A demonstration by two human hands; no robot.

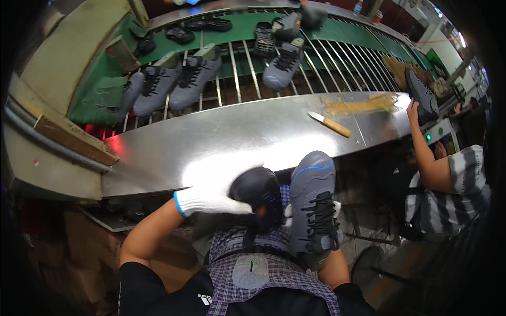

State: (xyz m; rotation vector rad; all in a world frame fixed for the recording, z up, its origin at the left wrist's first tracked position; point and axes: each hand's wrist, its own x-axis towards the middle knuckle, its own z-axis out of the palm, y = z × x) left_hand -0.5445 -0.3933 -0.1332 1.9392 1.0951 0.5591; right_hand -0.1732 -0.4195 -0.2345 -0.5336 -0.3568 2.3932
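Note:
My left hand (pixel 216 194), in a white knit glove with a blue cuff edge, is closed on a black shoe sole (pixel 262 190) in front of my apron. To its right a grey shoe (pixel 312 192) with black laces and a blue line round the toe stands toe up. Behind that shoe is my right hand (pixel 337 209), gloved in white and closed round it; most of its fingers are hidden. Shoe and sole are side by side, apart from each other. Beyond them lies a knife (pixel 331 125) with a wooden handle, on the metal ledge (pixel 226 134).
Past the ledge, metal rollers (pixel 235 73) and a green belt (pixel 342 36) carry several grey shoes (pixel 195 76) and black soles (pixel 209 24). A beige machine housing (pixel 52 89) borders the left. At right, a co-worker's hand (pixel 413 111) holds another grey shoe (pixel 421 92).

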